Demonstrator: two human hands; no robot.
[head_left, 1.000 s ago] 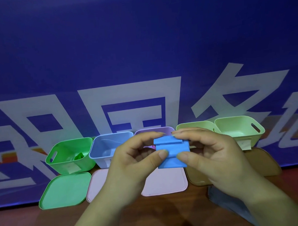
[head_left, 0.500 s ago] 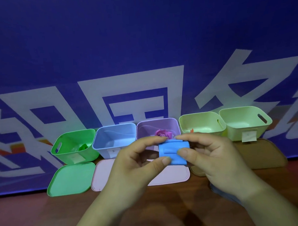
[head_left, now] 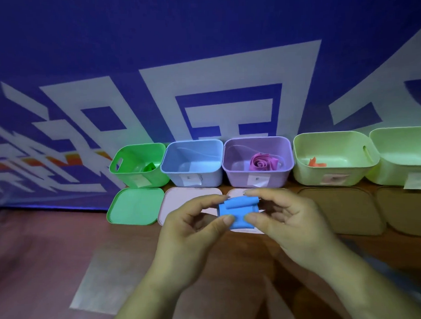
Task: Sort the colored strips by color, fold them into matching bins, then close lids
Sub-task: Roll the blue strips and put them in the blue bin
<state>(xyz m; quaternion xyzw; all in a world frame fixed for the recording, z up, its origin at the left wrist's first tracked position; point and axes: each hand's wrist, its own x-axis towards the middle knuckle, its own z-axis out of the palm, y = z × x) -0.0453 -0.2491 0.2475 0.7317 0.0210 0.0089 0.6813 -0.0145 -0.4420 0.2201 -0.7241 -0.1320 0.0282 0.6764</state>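
Blue strip, half folded, is pinched between both hands' fingers above the lids, left hand and right hand. Press the fold flat, then drop it into the blue bin.

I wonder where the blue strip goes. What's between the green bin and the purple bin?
In the head view, the light blue bin stands between the green bin and the purple bin, with no strip showing inside.
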